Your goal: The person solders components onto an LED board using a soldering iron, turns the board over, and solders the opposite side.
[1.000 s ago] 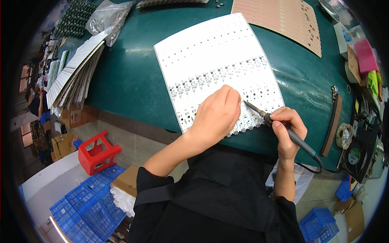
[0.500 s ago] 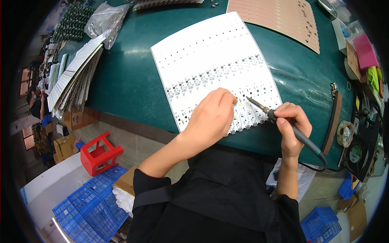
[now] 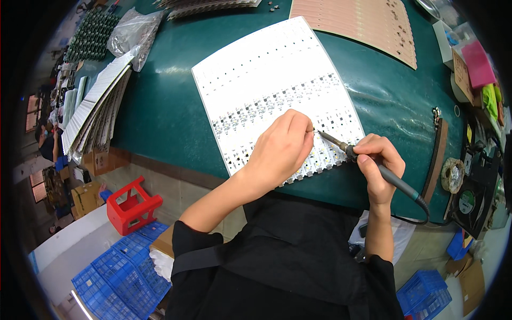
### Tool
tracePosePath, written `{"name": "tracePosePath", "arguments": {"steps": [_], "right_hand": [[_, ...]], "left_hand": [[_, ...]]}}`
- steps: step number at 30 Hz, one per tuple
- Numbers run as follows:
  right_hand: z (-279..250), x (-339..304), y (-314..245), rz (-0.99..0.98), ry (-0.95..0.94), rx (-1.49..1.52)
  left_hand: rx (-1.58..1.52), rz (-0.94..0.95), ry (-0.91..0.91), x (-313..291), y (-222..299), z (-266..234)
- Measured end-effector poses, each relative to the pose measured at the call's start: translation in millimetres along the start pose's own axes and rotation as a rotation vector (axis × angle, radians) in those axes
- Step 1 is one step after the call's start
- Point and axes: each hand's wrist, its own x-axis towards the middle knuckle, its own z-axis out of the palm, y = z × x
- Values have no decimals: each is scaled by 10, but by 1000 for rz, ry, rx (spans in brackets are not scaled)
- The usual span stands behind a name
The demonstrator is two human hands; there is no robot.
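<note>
Centre: white board (image 3: 250,88), rows of black specks, yellow dots near its lower edge. Tabletop (image 3: 160,120) dark green. Right of centre: soldering iron (image 3: 397,182), grey handle, teal tail end. Top right: sheet (image 3: 352,24) pinkish tan, faint pale stripes. Lower left: stool (image 3: 118,216) red, crates (image 3: 125,274) blue. Right edge: box (image 3: 478,64) pink.

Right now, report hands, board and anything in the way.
Right hand gripping iron. Left hand pinched near iron's tip, contents unclear. Board on table, partly hidden by left hand.
</note>
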Motion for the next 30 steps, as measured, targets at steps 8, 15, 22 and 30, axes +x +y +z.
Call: {"name": "tracePosePath", "arguments": {"steps": [8, 15, 22, 30], "right_hand": [[-22, 13, 2, -58, -71, -26], [-149, 40, -40, -124, 46, 4], [-137, 18, 16, -52, 37, -22], [-151, 36, 42, -29, -11, -1]], "left_hand": [[89, 60, -8, 17, 18, 15], [2, 19, -109, 41, 59, -165], [-87, -38, -68, 146, 65, -12], [60, 55, -55, 157, 26, 107]]}}
